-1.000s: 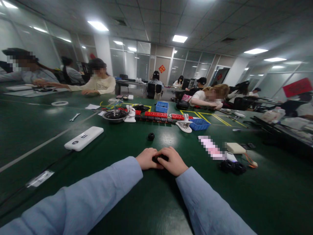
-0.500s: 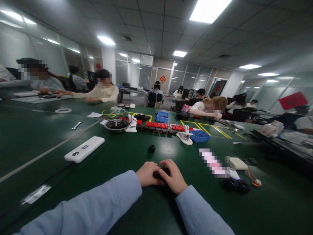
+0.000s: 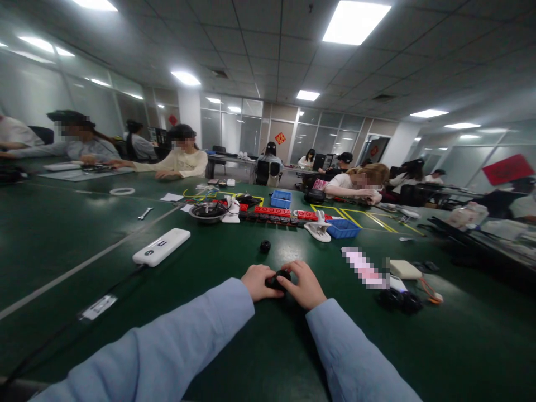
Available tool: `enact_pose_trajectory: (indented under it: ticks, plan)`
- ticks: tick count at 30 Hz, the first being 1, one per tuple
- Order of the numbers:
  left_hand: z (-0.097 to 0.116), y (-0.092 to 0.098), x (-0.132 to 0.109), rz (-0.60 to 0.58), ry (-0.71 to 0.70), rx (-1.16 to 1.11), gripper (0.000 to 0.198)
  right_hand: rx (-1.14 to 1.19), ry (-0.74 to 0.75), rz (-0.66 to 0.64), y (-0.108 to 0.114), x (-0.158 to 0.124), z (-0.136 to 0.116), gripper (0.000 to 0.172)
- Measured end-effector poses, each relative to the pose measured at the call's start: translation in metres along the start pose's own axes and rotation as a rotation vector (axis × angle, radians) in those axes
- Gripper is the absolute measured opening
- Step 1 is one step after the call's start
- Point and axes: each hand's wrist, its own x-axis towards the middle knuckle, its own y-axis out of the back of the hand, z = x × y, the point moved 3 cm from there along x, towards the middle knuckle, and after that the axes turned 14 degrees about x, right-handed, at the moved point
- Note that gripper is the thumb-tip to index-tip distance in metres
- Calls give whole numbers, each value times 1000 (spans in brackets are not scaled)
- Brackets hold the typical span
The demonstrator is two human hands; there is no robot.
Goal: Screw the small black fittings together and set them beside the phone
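Both my hands rest at the near middle of the green table (image 3: pixel 234 335), closed around a small rounded black object (image 3: pixel 277 279) whose kind I cannot make out. My left hand (image 3: pixel 258 282) grips its left side, and my right hand (image 3: pixel 305 285) holds the right side with thumb and fingers curled over it. Just beyond them, a second small black round piece (image 3: pixel 265 246) sits on the tabletop. My fingers hide part of the held object.
Farther back are red blocks in a black strip (image 3: pixel 274 215), a white clamp (image 3: pixel 319 229), blue bins (image 3: pixel 343 228) and a metal bowl (image 3: pixel 208 212). To the left lie a white power bank (image 3: pixel 162 247) and a wrench (image 3: pixel 145 213); black coils (image 3: pixel 400 300) lie right. Co-workers sit around.
The view has shifted slightly, so the table items appear a little to the right. My hands keep hold of the black object, and more of it shows between the fingers.
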Motion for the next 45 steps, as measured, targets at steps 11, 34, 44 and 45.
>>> enact_pose_trajectory:
  ticks: [11,34,44,45]
  plan:
    - [1,1,2,-18,-70,-29,32,29,-36,7,-3,0,1,14]
    - [0,7,2,86,90,-22,26,28,-84,75,0,-3,-5,41]
    - [5,4,7,-61,-35,-43,23,-50,-167,-17,-3,-4,-1,34]
    - [5,4,7,-64,-32,-40,23,-49,-167,-25,-3,-4,-1,34]
